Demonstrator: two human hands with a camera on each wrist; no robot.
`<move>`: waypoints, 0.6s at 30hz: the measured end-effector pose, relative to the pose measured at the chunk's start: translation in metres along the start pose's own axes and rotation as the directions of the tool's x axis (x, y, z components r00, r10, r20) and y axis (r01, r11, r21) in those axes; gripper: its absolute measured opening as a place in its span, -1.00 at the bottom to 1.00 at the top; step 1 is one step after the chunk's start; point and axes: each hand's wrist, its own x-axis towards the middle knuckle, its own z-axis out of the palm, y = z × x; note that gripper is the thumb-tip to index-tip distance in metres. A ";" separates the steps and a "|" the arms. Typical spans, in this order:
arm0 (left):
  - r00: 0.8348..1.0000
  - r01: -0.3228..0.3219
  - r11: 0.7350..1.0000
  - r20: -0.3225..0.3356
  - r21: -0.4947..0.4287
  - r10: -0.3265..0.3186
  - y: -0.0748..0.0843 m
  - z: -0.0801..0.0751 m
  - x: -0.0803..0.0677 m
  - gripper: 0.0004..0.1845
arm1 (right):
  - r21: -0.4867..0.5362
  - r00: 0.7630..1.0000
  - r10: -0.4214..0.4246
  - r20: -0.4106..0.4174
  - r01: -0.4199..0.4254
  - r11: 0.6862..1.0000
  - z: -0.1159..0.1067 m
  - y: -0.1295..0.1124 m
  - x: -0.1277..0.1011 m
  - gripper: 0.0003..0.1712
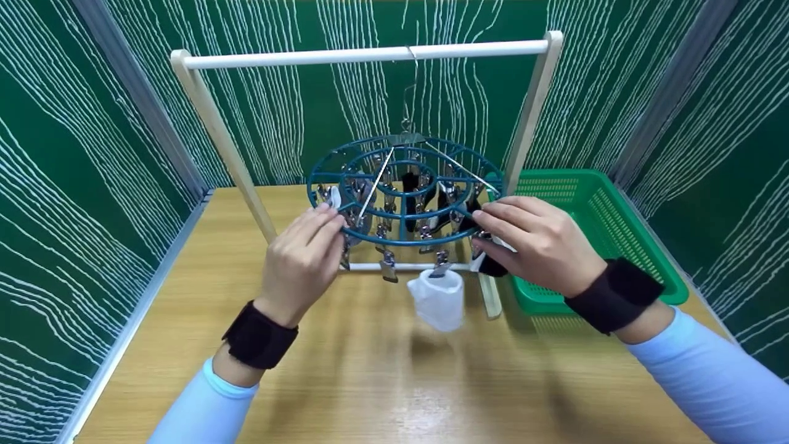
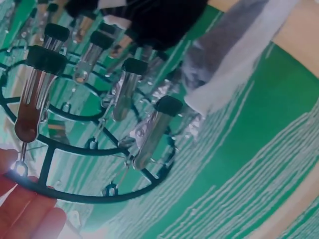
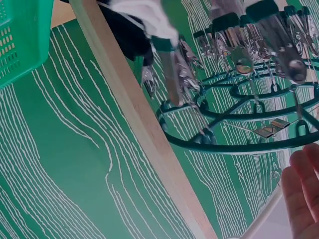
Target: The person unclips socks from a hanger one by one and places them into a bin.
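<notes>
A round teal clip hanger (image 1: 404,242) hangs by its metal hook from a white bar, with many metal clips under its rings. My left hand (image 1: 302,256) pinches the near-left outer ring, thumb on one side and fingers on the other in the left wrist view. At the near right, my right hand (image 1: 536,240) rests nearly straight fingers on the rim, its thumb lower and apart. A white sock (image 1: 439,302) dangles from a front clip. A grey and white sock (image 2: 214,59) and a black one (image 2: 164,25) also hang from the hanger.
The hanger's wooden stand (image 1: 225,148) has a leg on each side and a low crossbar (image 1: 370,267). To the right, a green basket (image 1: 653,253) sits on the wooden table (image 1: 345,382), partly behind my right hand. Green patterned panels (image 1: 246,117) enclose the space.
</notes>
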 end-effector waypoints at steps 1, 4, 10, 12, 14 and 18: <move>1.000 0.014 1.000 0.010 -0.004 -0.014 -0.002 0.000 -0.001 -0.81 | 0.000 1.000 -0.005 0.000 0.005 1.000 0.001 0.000 0.000 -0.59; 0.997 0.056 0.998 0.046 -0.014 -0.056 -0.009 -0.001 -0.003 -0.80 | -0.002 1.000 -0.019 0.009 0.019 1.000 0.004 -0.001 -0.001 -0.62; 0.988 0.119 0.991 0.104 -0.061 -0.112 -0.019 0.000 -0.003 -0.79 | -0.030 0.997 -0.047 0.069 0.049 0.998 0.008 -0.005 0.000 -0.78; 0.986 0.132 0.988 0.113 -0.077 -0.123 -0.023 0.001 -0.002 -0.79 | -0.034 0.996 -0.051 0.071 0.054 0.998 0.009 -0.006 0.001 -0.75; 0.983 0.146 0.985 0.126 -0.089 -0.135 -0.025 0.001 -0.001 -0.79 | -0.032 0.997 -0.054 0.061 0.057 0.998 0.010 -0.008 0.001 -0.70; 0.969 0.188 0.978 0.178 -0.089 -0.170 -0.026 0.000 -0.001 -0.76 | -0.049 0.995 -0.071 0.066 0.074 0.996 0.010 -0.010 0.003 -0.64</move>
